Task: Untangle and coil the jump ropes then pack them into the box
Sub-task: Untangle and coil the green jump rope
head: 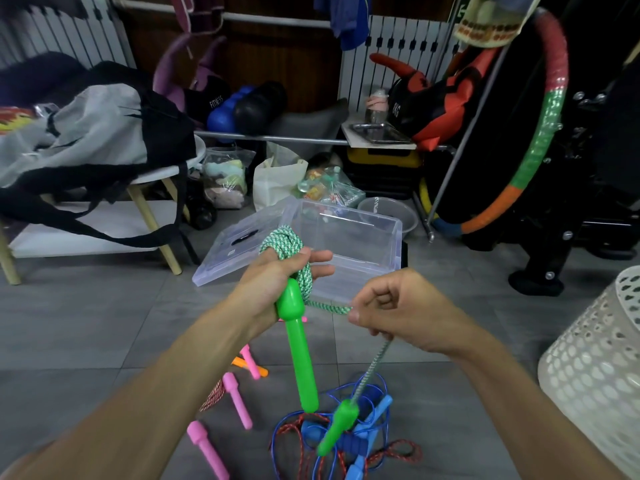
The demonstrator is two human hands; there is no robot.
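- The green-and-white rope (pixel 290 252) is held coiled, with one green handle (pixel 299 344), in the curled left hand (pixel 277 275), just before the clear box (pixel 349 244).
- Its free end is pinched by the right hand (pixel 391 310), running down to the second green handle (pixel 337 427) on the floor.

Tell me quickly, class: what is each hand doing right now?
Left hand: grips the coiled green rope and its green handle.
Right hand: pinches the rope's free stretch.
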